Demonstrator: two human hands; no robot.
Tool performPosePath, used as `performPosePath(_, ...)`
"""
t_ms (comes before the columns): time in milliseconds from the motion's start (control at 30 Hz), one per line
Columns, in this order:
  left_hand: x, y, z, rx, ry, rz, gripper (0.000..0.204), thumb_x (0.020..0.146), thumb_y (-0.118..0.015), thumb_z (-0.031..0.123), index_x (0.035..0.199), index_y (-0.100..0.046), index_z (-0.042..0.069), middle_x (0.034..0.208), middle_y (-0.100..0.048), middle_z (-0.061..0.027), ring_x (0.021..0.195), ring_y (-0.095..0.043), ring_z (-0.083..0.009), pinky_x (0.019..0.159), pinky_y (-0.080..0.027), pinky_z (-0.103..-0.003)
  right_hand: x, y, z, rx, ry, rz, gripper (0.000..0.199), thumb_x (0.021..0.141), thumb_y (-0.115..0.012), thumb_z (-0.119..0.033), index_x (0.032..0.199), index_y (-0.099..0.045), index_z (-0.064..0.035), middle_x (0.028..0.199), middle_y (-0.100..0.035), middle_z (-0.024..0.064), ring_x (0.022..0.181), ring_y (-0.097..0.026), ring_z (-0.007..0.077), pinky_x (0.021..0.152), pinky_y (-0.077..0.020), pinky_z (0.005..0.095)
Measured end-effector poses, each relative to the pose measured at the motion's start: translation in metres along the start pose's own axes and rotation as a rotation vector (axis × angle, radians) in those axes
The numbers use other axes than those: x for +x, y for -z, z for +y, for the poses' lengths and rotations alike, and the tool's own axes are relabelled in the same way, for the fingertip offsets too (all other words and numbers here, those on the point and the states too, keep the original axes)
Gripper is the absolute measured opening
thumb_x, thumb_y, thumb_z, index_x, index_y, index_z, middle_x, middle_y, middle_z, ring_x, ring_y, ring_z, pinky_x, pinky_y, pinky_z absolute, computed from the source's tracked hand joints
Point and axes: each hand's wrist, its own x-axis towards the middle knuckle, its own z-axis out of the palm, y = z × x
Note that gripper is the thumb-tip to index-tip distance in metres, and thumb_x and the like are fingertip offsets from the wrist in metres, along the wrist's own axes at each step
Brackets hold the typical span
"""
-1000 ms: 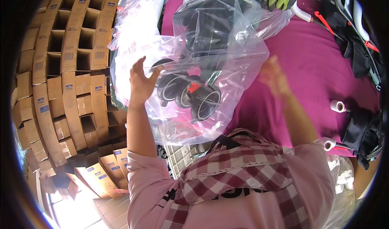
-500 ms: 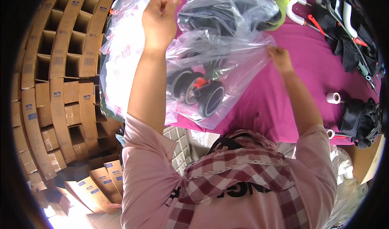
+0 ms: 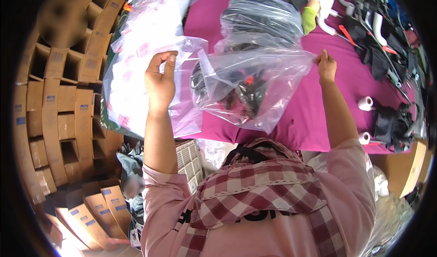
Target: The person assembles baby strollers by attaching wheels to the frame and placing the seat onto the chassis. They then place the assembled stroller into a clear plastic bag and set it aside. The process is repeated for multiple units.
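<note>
A clear plastic bag [image 3: 282, 82] covers a bulky dark item with black wheels [image 3: 199, 77] and a small red part, like a folded stroller; the film blurs its shape. My left hand [image 3: 160, 86] is closed, thumb against curled fingers, on the bag's left edge. Opposite it, my right hand [image 3: 327, 69] pinches the bag's right corner, stretching the film between both hands. Beneath my left hand lies a pile of clear bags with pink print [image 3: 136, 70]. Another person's hand in a yellow-green glove [image 3: 308, 20] is beside the bag's far right side.
The table has a magenta cloth [image 3: 300, 125]. White curved tubes [image 3: 378, 27], black fabric parts [image 3: 393, 127] and white rolls [image 3: 365, 103] lie along its right side. Stacked cardboard boxes [image 3: 66, 98] fill the left, with more boxes [image 3: 95, 211] below. A white plastic crate [image 3: 189, 161] stands below the table edge.
My left hand has come down toward me, and my right hand has moved slightly right. The film is spread wider over the wheels. The gloved hand has moved off the bag's top.
</note>
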Motion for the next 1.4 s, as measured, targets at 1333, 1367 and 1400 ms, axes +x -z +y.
performPosePath(1333, -0.144, -0.204, 0.068, -0.003, -0.037, -0.647, 0.023, 0.098, -0.059, 0.011, 0.117, -0.064, -0.001, 0.117, -0.064, -0.0174, 0.108, -0.064, -0.0284, 0.093, -0.051, -0.037, -0.139, 0.385, 0.075, -0.264, -0.358, 0.236, 0.031, 0.090, -0.070, -0.027, 0.078, -0.067, 0.0012, 0.068, -0.062, 0.0052, 0.059, -0.057, 0.0131, 0.058, -0.0460, 0.0308)
performPosePath(1367, -0.149, -0.195, 0.061, -0.066, -0.013, -0.635, 0.023, 0.098, -0.059, 0.011, 0.117, -0.064, -0.001, 0.116, -0.064, -0.0172, 0.107, -0.065, -0.0275, 0.093, -0.051, -0.036, -0.151, 0.371, 0.063, -0.265, -0.338, 0.234, 0.029, 0.090, -0.070, -0.026, 0.079, -0.067, 0.0015, 0.067, -0.062, 0.0052, 0.059, -0.058, 0.0132, 0.058, -0.0468, 0.0310)
performPosePath(1400, -0.152, -0.190, 0.057, -0.084, -0.015, -0.656, 0.022, 0.098, -0.059, 0.011, 0.116, -0.064, -0.001, 0.115, -0.064, -0.0170, 0.107, -0.065, -0.0268, 0.093, -0.051, -0.035, -0.165, 0.355, 0.053, -0.267, -0.321, 0.235, 0.028, 0.090, -0.070, -0.025, 0.080, -0.068, 0.0017, 0.067, -0.062, 0.0053, 0.060, -0.058, 0.0133, 0.058, -0.0477, 0.0311)
